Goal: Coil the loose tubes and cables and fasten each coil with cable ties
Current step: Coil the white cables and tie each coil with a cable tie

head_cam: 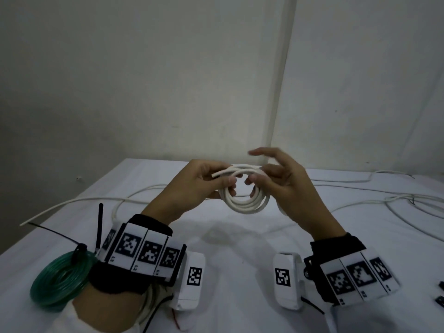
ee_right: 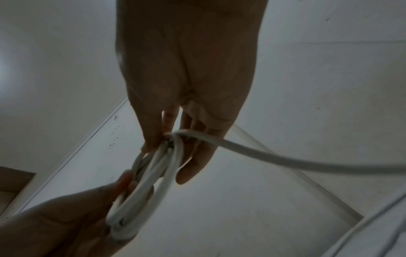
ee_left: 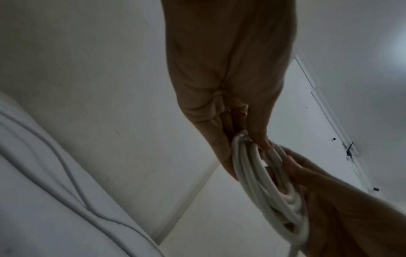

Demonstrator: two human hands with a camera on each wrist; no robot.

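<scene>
White-draped table [head_cam: 240, 260]: both grips, left hand [head_cam: 192, 186] and right hand [head_cam: 286, 181], pinching white cable coil [head_cam: 245, 203].

Bare white table [head_cam: 240, 272] between the wrists; loose white cables [head_cam: 396, 200] (right), green coil [head_cam: 57, 282] left.

Both hands raised close together, left hand [head_cam: 198, 182] with fingers and thumb curled in a pinch, right hand [head_cam: 281, 179] pinching, upper fingers spread loosely
</scene>
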